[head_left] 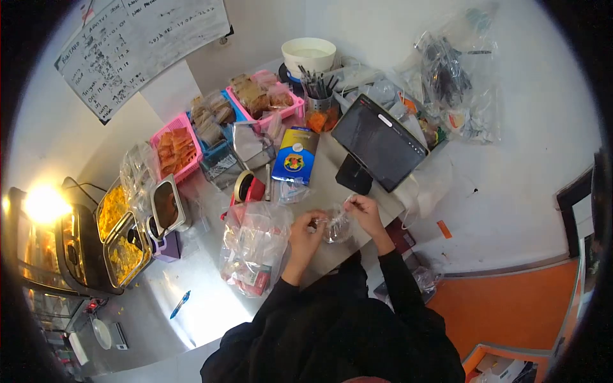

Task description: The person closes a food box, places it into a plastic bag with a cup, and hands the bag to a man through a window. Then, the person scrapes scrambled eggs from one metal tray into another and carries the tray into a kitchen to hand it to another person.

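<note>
In the head view, the bag [338, 230] is small, clear and glossy, its film crinkled into pale highlights and see-through to the table [329, 159] beneath; whether anything is inside, I cannot tell. It hangs between the two hands near the table's edge: the left hand [308, 231] pinches it from nine o'clock, the right hand [363, 213] from two, fingertips together on the film. Around it, the sack [254, 246] lies between eight and nine o'clock, the blue pack [295, 155] at eleven, the screen [380, 142] at one.

The small bag [338, 230] is right of the large bag [254, 246], before the tablet [380, 143].
</note>
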### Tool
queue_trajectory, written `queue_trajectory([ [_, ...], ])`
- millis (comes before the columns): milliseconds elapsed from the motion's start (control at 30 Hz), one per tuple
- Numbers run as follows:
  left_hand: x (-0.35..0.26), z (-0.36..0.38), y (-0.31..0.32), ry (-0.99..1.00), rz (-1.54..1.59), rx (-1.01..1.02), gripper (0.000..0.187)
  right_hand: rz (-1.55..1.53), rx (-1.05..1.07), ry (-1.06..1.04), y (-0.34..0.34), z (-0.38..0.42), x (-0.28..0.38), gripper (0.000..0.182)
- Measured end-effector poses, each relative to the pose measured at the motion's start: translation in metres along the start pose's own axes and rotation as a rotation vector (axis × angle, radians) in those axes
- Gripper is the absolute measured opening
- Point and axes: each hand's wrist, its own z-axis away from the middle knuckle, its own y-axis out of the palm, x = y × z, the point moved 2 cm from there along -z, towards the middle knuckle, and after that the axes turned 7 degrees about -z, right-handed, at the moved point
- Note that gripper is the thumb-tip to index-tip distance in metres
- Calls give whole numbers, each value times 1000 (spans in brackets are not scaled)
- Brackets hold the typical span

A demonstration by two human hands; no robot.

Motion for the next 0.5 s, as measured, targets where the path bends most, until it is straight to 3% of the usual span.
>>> queue_trajectory([
  [167,-12,0,5,-39,65,3,15,83,37,-212,6,-4,9,14],
  [433,-17,9,7,13,-34,114,13,76,-64,-232,-1,-16,-1,21],
  [500,-24,7,3,29,-46,100,12,-85,-157,-187,10,-22,13,22],
])
